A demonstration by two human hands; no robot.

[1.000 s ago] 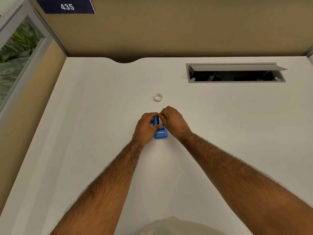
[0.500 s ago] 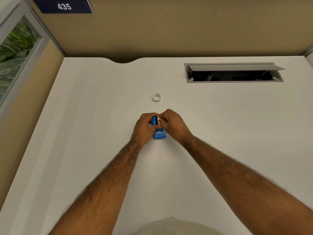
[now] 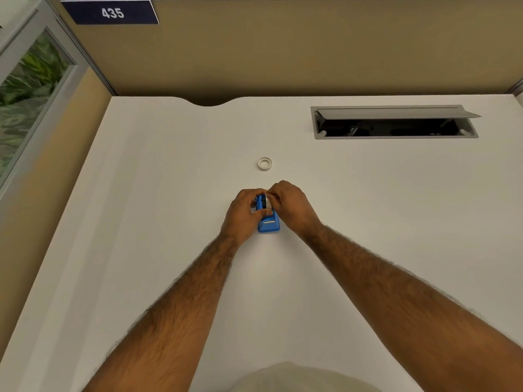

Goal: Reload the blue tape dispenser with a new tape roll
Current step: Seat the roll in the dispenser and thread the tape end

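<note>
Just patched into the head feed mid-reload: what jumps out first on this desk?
Both hands meet at the desk's middle around the blue tape dispenser: the left hand grips its side while the right hand works at the tape roll seated in its top. Just beyond them a small white ring lies alone on the white desk. Far right, an open cable hatch shows dark.

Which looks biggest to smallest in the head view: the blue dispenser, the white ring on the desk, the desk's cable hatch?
1. cable hatch, by far, though farthest away
2. blue dispenser, partly hidden by both hands
3. white ring
</note>
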